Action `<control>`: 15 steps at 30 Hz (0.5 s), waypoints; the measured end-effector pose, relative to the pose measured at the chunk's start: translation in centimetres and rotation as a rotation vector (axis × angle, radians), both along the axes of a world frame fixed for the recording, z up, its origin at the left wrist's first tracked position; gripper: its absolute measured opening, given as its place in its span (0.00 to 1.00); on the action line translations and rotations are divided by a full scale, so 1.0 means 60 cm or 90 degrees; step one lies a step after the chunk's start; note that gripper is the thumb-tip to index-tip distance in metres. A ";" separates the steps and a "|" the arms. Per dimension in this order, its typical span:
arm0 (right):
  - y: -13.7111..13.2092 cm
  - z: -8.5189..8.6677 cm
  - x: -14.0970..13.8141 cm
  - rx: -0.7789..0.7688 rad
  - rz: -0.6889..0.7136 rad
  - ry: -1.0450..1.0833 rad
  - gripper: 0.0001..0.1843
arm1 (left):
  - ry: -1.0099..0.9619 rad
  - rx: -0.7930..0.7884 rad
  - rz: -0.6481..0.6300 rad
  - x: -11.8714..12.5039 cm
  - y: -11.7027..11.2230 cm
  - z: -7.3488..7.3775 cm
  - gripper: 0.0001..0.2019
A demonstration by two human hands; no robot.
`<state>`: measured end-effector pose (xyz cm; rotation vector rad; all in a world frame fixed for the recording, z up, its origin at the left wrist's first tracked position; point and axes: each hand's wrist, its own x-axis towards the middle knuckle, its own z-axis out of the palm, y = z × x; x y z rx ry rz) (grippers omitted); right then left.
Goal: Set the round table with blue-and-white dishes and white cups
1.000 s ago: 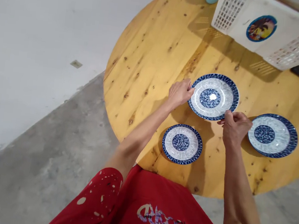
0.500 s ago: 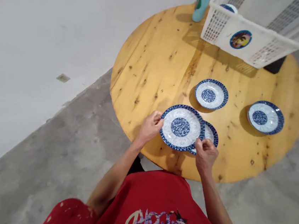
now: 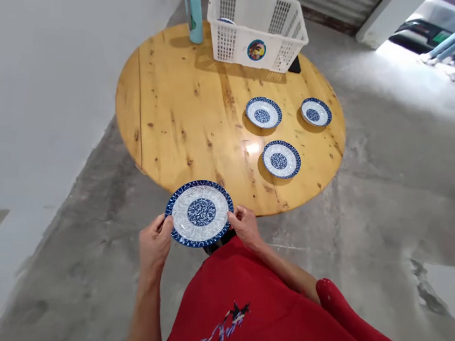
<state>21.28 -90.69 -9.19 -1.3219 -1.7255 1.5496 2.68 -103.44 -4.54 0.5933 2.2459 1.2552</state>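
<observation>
Just off the near edge of the round wooden surface [image 3: 169, 105], a blue-patterned plate [image 3: 200, 212] is held level and face up, between both hands. The left hand [image 3: 154, 244] pinches its near-left rim and the right hand [image 3: 246, 226] its right rim, fingers closed on it, neither nearer. Three matching plates [image 3: 281, 160] sit on the surface's right half, with a white basket [image 3: 259, 27] and a bottle [image 3: 192, 7] at its far edge.

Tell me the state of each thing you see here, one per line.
held plate: face up, in the air by the table edge
left hand: shut on its left rim
right hand: shut on its right rim
middle plate: face up, flat on the table
right plate: face up, flat
near plate: face up, flat
basket: upright, open-topped
bottle: upright
</observation>
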 end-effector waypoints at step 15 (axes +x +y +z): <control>0.030 -0.054 -0.161 -0.112 -0.134 0.020 0.17 | 0.056 -0.045 -0.199 -0.215 0.111 -0.055 0.13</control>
